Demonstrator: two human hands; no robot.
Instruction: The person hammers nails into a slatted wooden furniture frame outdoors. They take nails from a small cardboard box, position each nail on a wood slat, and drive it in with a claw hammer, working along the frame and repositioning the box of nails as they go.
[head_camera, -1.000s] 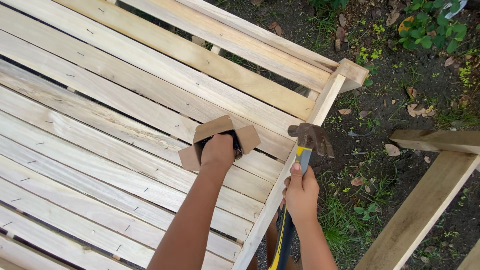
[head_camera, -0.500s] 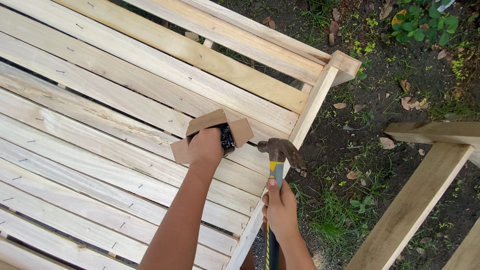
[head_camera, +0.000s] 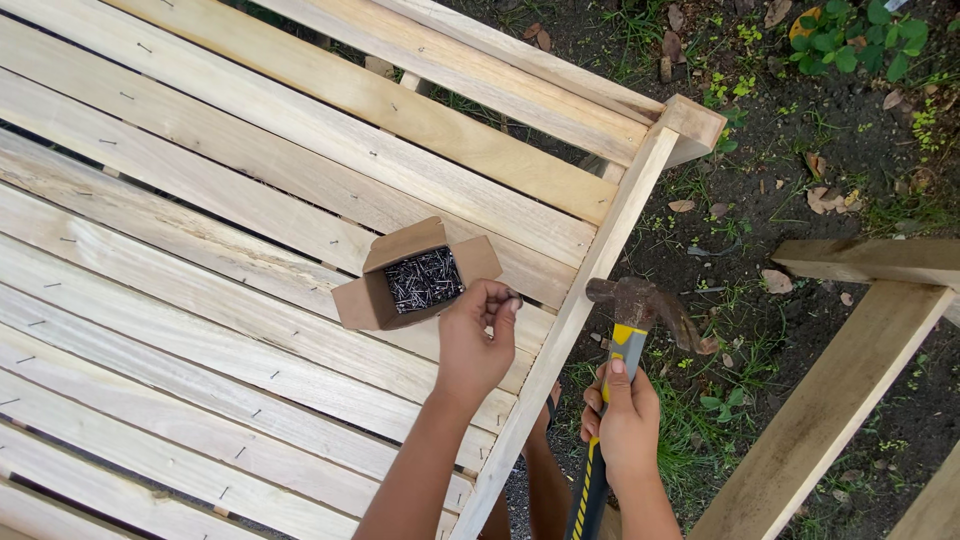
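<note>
Left hand (head_camera: 478, 340) pinches small nails just beside the open cardboard box (head_camera: 415, 280) on the slatted frame (head_camera: 250, 190); these look light, stiff and easily dropped. Right hand (head_camera: 628, 420) grips the heavy-headed hammer (head_camera: 628, 320) right of the box, high on its handle.

The box of nails (head_camera: 415, 277) sits on the slats (head_camera: 200, 200) at frame centre, just above my left hand (head_camera: 478, 340). My right hand (head_camera: 625, 420) holds the hammer (head_camera: 630, 320) right of the frame's edge rail (head_camera: 575, 310), lower centre.

Outdoors in daylight: dark soil (head_camera: 800, 150) with patchy grass, dry leaves, a leafy green plant (head_camera: 850, 40), and loose timber beams (head_camera: 840, 390).
</note>
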